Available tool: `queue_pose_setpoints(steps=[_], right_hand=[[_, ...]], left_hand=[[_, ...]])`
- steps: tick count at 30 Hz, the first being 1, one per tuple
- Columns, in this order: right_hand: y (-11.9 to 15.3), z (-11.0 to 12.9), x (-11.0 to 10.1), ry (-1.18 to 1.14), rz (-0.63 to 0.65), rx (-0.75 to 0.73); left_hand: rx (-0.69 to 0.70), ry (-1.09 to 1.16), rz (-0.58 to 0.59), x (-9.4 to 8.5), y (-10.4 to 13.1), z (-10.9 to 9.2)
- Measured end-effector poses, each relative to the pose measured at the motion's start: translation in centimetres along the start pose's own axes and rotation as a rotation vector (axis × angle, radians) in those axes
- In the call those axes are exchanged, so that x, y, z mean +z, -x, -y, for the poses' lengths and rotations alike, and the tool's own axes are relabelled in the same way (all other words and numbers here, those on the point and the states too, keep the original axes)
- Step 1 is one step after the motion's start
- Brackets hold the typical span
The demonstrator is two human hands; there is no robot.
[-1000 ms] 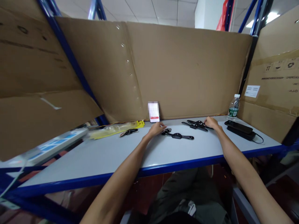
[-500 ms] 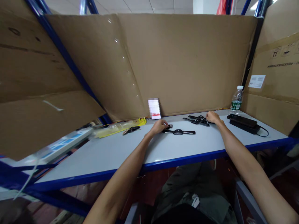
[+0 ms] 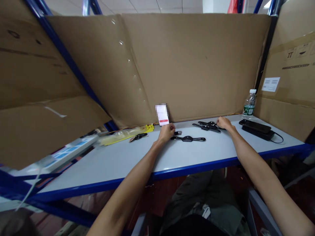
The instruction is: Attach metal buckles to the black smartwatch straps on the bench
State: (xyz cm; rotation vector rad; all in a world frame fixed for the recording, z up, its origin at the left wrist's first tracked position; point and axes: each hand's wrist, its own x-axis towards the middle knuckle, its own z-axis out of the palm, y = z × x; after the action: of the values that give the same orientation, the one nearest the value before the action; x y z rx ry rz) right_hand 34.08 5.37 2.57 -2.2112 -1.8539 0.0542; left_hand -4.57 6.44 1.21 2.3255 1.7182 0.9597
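Observation:
On the grey tabletop (image 3: 118, 164), a black spokeshave (image 3: 188, 139) lies flat, with a handle on each side of its middle body. Just behind its left handle is a small dark piece with a metal end (image 3: 178, 133). My left hand (image 3: 167, 131) is beside this piece, fingers curled in; what they hold, if anything, is hidden. Further right, more black spokeshaves (image 3: 206, 127) lie close together, partly overlapping. My right hand (image 3: 223, 123) is closed at the right end of the rear one, its fingertips partly hidden.
A lit phone (image 3: 163, 118) leans on the cardboard back wall (image 3: 192, 65). To the left lie dark-handled pliers or a similar tool (image 3: 138, 136) and a yellow-edged plastic bag (image 3: 125, 133). A water bottle (image 3: 249, 105) and a dark phone on a black box (image 3: 257, 129) are at right.
My left hand has lifted and drawn back slightly from the small dark piece, its fingers curling upward. My right hand stays at the rear spokeshave.

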Motion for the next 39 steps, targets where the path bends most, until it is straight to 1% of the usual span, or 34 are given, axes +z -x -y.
queue_pose_setpoints(steps=[4,7,10,13,15,18,20,21,23,24,26,30,33,35,39], right_hand=[[-0.2,-0.1,0.1,-0.004,0.000,0.006],[-0.4,-0.3,0.1,0.005,0.006,-0.001],[-0.4,-0.4,0.1,0.019,0.003,-0.012],[-0.3,-0.4,-0.1,0.034,0.003,-0.012],[-0.2,-0.3,-0.2,0.040,0.011,-0.004],[-0.2,-0.3,-0.4,0.042,0.019,-0.005],[-0.3,-0.4,-0.4,0.042,0.016,-0.008],[-0.4,-0.5,-0.4,0.041,0.015,-0.008],[-0.6,-0.8,-0.4,0.038,0.026,-0.019],[-0.7,-0.9,-0.4,0.034,0.037,-0.027],[-0.9,-1.3,-0.6,0.023,0.059,-0.048],[-1.0,-1.7,-1.1,0.028,0.094,-0.056],[-0.9,-1.7,-1.4,0.041,0.109,-0.046],[-0.7,-1.5,-1.5,0.050,0.104,-0.042],[0.0,-0.8,-1.9,0.116,0.134,-0.050]], left_hand=[[-0.093,-0.058,-0.039,-0.1,0.0,0.6],[-0.151,-0.002,-0.013,0.1,-0.3,1.4],[-0.146,0.078,0.018,0.6,-0.8,1.9],[-0.107,0.114,0.053,0.8,-0.9,1.7],[-0.060,0.063,0.123,0.8,-0.7,1.2],[0.058,-0.059,0.308,0.9,0.1,0.3],[0.141,-0.093,0.423,1.1,0.6,-0.3],[0.167,-0.101,0.464,1.2,0.8,-0.4],[0.187,-0.121,0.509,1.4,0.9,-0.6],[0.189,-0.130,0.513,1.6,0.9,-0.6],[0.199,-0.136,0.483,2.0,0.7,-0.3],[0.227,-0.119,0.331,3.1,0.3,0.4],[0.205,-0.121,0.272,4.1,0.0,0.6],[0.188,-0.137,0.288,4.5,-0.5,0.5],[0.160,-0.180,0.383,5.0,-2.1,-0.2]])
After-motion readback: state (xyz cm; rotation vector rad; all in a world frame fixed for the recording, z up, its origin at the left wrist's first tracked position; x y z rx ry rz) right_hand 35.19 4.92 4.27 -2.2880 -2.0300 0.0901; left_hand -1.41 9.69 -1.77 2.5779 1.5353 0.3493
